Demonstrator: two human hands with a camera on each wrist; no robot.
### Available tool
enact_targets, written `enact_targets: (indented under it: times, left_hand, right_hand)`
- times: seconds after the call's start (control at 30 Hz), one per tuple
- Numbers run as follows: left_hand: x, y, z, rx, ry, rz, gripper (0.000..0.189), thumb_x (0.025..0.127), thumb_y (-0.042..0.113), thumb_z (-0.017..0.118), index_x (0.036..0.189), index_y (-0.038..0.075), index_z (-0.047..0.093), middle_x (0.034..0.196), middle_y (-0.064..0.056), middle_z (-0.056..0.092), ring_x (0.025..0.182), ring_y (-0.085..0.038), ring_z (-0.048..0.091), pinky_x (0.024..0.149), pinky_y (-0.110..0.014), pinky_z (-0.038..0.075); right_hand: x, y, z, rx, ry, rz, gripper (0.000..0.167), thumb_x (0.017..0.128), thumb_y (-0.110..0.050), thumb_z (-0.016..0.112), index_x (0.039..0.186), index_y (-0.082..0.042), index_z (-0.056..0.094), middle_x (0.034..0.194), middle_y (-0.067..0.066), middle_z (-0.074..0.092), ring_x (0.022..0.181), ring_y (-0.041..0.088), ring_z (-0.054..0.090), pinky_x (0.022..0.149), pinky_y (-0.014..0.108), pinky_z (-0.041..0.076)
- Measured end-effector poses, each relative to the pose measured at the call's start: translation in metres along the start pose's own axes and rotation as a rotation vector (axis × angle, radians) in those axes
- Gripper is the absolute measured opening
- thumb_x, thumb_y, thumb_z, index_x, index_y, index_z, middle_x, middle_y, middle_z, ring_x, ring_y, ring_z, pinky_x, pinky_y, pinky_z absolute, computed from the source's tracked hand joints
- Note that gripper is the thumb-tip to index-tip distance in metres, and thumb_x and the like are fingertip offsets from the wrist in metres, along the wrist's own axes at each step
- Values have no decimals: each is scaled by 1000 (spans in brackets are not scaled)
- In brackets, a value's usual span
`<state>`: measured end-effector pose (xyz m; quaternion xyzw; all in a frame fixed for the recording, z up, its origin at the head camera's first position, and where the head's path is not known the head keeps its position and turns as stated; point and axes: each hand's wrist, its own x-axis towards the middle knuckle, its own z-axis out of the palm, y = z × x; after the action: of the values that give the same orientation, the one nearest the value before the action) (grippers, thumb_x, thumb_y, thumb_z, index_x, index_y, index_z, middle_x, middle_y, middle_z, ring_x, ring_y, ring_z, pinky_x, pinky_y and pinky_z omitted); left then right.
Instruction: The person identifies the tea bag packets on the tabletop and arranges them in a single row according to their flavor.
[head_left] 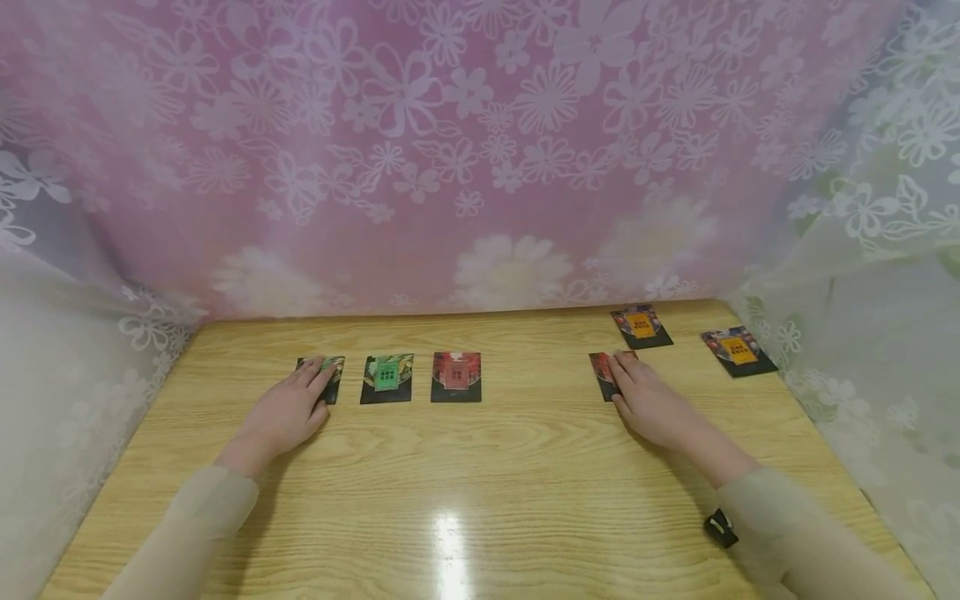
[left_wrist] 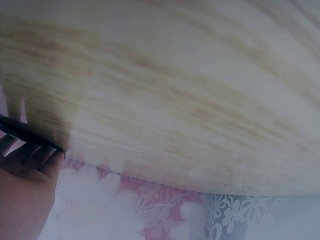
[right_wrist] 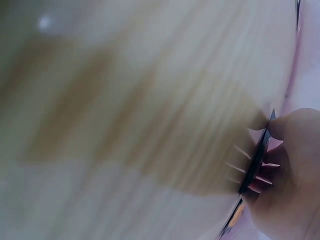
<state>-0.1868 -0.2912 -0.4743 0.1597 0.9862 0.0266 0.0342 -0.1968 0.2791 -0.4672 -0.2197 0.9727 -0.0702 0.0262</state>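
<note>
My left hand (head_left: 283, 414) rests with extended fingers on a flat black-and-green packet (head_left: 332, 388), covering much of it. To its right lie another green packet (head_left: 387, 379) and a red packet (head_left: 456, 377), all in one row. Across a wide gap, a second red packet (head_left: 602, 372) lies under the fingers of my right hand (head_left: 652, 407), its right part hidden. The left wrist view shows the fingers along the dark edge of the packet (left_wrist: 30, 136). Thumb and fingers lie along the dark packet (right_wrist: 257, 157) in the right wrist view.
Two orange-labelled packets (head_left: 641, 326) (head_left: 739, 352) lie at the back right of the wooden table (head_left: 360, 500). A small black object (head_left: 721, 528) sits beside the right forearm. Pink floral curtain (head_left: 465, 167) hangs at the back edge, with pale lace fabric at both sides.
</note>
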Motion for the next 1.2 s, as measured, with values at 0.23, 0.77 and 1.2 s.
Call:
enact_targets:
  times: [0.23,0.77,1.2]
  left_hand:
    - [-1,-1,4,-5,-2,-1,65,108,26,45,165,-2,32,170,-32,30,156,-51,33,125,-64,36]
    - [-1,2,-1,-2,24,6,64,107,24,48,163,-3,36,167,-32,34,154,-51,37,124,-63,39]
    - [-1,4,-2,13,15,1,63,107,24,47,164,-2,36,168,-32,34,155,-50,36,124,-62,39]
  right_hand:
    - [13,-15,3,13,-22,-11,62,111,-19,52,161,12,31,169,35,29,156,54,31,126,66,33]
    - [42,-50,9,46,-62,-59,67,110,-22,55,164,8,29,171,30,28,158,49,30,129,62,32]
    - [65,-88,9,38,-106,-54,68,111,-24,54,165,6,28,173,28,27,160,46,28,131,59,30]
